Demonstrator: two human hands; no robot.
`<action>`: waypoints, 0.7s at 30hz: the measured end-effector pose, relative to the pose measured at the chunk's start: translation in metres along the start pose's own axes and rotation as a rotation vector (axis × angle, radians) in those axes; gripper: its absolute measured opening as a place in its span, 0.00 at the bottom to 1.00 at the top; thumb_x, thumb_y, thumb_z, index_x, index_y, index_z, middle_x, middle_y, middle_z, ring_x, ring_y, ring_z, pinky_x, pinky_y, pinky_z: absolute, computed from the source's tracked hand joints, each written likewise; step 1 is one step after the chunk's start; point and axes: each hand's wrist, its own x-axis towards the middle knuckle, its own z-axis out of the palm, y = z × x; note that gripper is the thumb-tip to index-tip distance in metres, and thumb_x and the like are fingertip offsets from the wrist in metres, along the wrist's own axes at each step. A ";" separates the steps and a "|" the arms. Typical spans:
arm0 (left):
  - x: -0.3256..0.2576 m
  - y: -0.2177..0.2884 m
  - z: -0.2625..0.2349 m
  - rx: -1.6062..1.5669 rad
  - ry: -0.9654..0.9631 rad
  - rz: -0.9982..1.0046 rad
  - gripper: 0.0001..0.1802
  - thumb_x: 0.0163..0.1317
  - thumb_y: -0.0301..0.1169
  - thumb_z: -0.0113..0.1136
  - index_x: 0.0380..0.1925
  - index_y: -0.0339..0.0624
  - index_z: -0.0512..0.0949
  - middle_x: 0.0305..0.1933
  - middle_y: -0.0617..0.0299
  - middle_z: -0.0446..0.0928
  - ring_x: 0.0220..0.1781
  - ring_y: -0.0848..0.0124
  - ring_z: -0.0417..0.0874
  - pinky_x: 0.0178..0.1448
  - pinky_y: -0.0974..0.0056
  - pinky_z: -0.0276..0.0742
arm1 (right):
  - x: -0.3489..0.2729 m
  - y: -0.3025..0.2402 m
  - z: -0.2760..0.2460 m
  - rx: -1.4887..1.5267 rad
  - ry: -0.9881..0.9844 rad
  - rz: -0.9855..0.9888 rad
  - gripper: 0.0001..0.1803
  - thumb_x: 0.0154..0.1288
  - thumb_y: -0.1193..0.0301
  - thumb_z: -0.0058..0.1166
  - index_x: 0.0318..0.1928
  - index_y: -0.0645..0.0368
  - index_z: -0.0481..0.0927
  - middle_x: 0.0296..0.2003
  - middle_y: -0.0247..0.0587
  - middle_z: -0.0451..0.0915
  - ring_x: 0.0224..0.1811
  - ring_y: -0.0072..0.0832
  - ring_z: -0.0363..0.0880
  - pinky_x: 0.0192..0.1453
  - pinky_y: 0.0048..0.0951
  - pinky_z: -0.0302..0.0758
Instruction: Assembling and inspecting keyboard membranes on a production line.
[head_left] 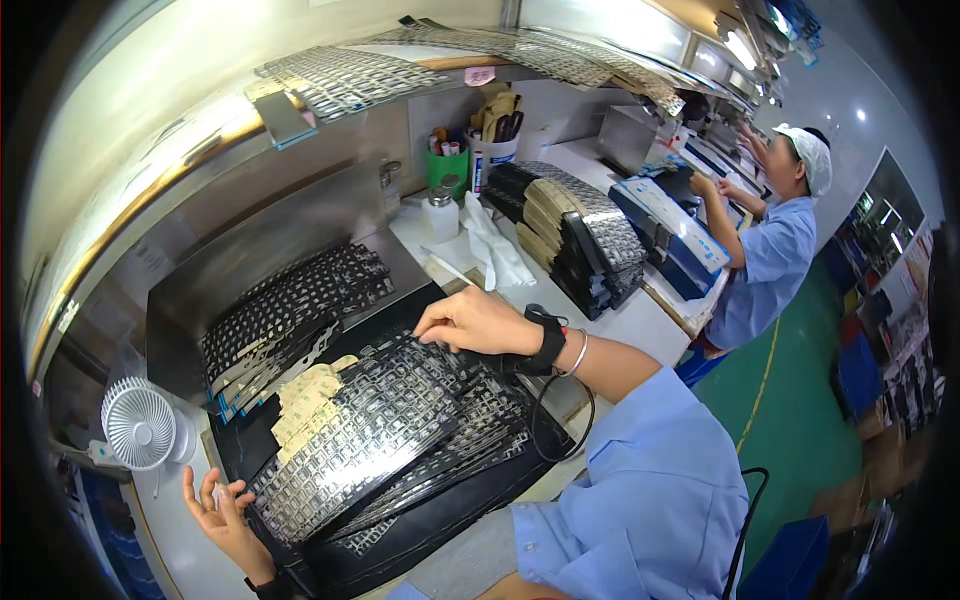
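A pile of thin dark sheets with rows of square key-like openings [365, 430] lies on a black mat [420, 530] in front of me; the top sheet catches a bright glare. My right hand [478, 322] is over the pile's far right edge, thumb and fingers pinched together. Whether a sheet's edge or something small is between them cannot be made out. At the near left corner of the pile is my left hand [225, 515], fingers spread and curled a little, palm up, holding nothing visible. Cream paper-like pieces [308, 400] stick out along the pile's far left side.
Beyond the pile, more black sheets [300, 305] lean in a metal tray [200, 300]. A white fan [140, 425] stands at left. Bottle [440, 215], white cloth [493, 245], pen cups [447, 165] and stacked sheets [580, 235] stand behind. A co-worker [780, 240] works at right.
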 end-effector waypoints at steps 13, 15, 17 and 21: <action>-0.003 -0.004 0.007 0.094 -0.017 -0.004 0.27 0.66 0.26 0.47 0.64 0.42 0.55 0.49 0.57 0.69 0.36 0.77 0.75 0.37 0.76 0.73 | -0.082 0.041 -0.151 -0.621 0.491 0.251 0.13 0.57 0.61 0.57 0.36 0.56 0.82 0.28 0.41 0.82 0.30 0.35 0.82 0.33 0.29 0.75; -0.003 -0.007 0.009 0.107 -0.035 -0.010 0.27 0.66 0.26 0.47 0.64 0.42 0.55 0.49 0.56 0.69 0.36 0.76 0.75 0.37 0.75 0.73 | -0.092 0.045 -0.161 -0.673 0.548 0.342 0.16 0.57 0.57 0.57 0.37 0.56 0.82 0.29 0.42 0.82 0.31 0.36 0.81 0.34 0.31 0.75; -0.005 -0.007 0.013 0.114 -0.051 -0.016 0.26 0.66 0.27 0.47 0.64 0.42 0.55 0.49 0.55 0.69 0.36 0.76 0.75 0.38 0.74 0.73 | -0.096 0.061 -0.145 -1.001 0.563 0.433 0.36 0.47 0.39 0.57 0.41 0.60 0.78 0.32 0.46 0.81 0.33 0.39 0.81 0.35 0.34 0.76; -0.003 -0.010 0.015 0.122 -0.050 -0.002 0.26 0.66 0.27 0.48 0.64 0.41 0.56 0.48 0.56 0.69 0.36 0.75 0.76 0.38 0.74 0.74 | -0.094 0.090 -0.121 -1.188 0.531 0.419 0.42 0.40 0.37 0.60 0.40 0.66 0.74 0.33 0.47 0.76 0.38 0.41 0.78 0.36 0.37 0.76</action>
